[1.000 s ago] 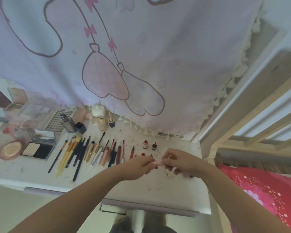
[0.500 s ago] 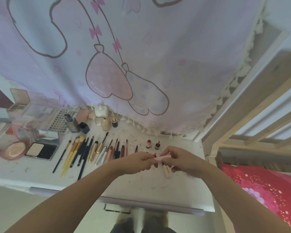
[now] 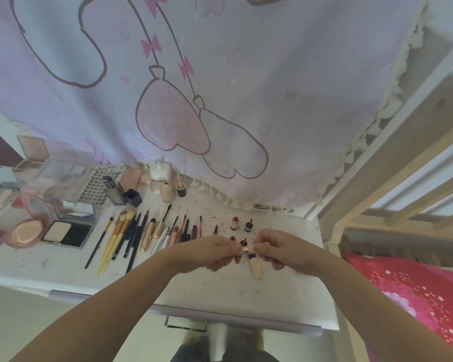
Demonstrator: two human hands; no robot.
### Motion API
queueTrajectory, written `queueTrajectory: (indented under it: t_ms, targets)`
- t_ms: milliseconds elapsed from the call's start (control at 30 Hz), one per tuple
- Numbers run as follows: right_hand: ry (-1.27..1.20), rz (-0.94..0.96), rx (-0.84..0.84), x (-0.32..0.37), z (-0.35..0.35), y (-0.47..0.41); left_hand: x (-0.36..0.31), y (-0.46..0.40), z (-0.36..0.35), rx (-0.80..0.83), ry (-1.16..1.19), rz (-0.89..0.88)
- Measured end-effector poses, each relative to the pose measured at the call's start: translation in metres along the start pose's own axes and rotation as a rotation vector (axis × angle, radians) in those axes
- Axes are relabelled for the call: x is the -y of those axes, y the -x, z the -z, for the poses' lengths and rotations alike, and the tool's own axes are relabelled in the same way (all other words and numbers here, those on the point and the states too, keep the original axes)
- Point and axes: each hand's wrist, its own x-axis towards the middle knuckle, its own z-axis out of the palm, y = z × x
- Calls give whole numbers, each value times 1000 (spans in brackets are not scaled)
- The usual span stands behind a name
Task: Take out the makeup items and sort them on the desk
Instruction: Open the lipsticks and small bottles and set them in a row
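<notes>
Two hands meet above the white desk [image 3: 272, 304] in the head view, and between them you pinch a small pale pink tube [image 3: 247, 248]. Your left hand [image 3: 209, 253] curls its fingertips round the tube's left end; your right hand [image 3: 283, 250] curls its fingers round the right end, so both are clamped on the same item. The tube hangs just over the desk's middle, near the right end of the sorted rows. Directly beneath your right hand a cream-coloured stick [image 3: 255, 267] with a dark tip lies on the desk, angled toward you.

To your left, the brushes and pencils [image 3: 120, 236] lie side by side in a row, gold-handled ones among black ones, followed by slimmer lip pencils and wands [image 3: 183, 231]. Four small red bottles [image 3: 235, 223] stand upright in two pairs just beyond your fingers. Farther left sit an open powder compact [image 3: 68, 232] and a round pink cushion case [image 3: 26, 232], touching or nearly so. Along the back edge stand a tray of false lashes [image 3: 100, 184], a dark foundation bottle [image 3: 114, 189], a black cube cap [image 3: 133, 197] and a beige bottle [image 3: 167, 191]. Behind them hangs a pale curtain [image 3: 246, 87] printed with pink cartoon outlines. A red patterned bedcover [image 3: 416, 296] shows at the right, beyond a wooden bed frame [image 3: 377, 178].
</notes>
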Motion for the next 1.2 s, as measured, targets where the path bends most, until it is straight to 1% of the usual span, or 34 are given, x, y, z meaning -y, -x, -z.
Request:
queueTrajectory:
  t_ms: [67, 133, 200, 300, 400, 467, 533, 600, 733, 833, 933, 1100, 1200]
  targets:
    - [-23, -26, -125, -9, 23, 12, 21, 14, 16, -3, 177, 39]
    - [-139, -51, -223, -17, 41, 20, 37, 24, 26, -77, 330, 61]
    - [-199, -62, -233, -23, 38, 18, 36, 20, 19, -145, 330, 52]
    - [-232, -60, -160, -28, 15, 1, 22, 1, 0, -197, 199, 49]
    - [-280, -118, -185, -40, -12, -10, 31, -2, -10, -278, 142, 70]
    - [-230, -125, -252, -48, -35, -17, 48, -4, -18, -427, 48, 61]
    - [-112, -74, -341, -54, -60, -27, 62, -9, -28, -614, -103, 32]
    - [-12, -48, -434, -60, -81, -40, 70, -16, -35, -716, -244, 0]
    - [213, -69, -584, -66, -104, -61, 71, -30, -44, -793, -399, 20]
    - [447, -53, -550, -67, -104, -65, 69, -40, -43, -844, -614, 12]
    - [629, -65, -526, -69, -102, -66, 71, -48, -41, -822, -779, 35]
    - [633, -65, -534, -74, -104, -66, 82, -55, -39, -802, -855, 27]
    - [620, -27, -538, -76, -100, -61, 83, -56, -37, -783, -874, 27]
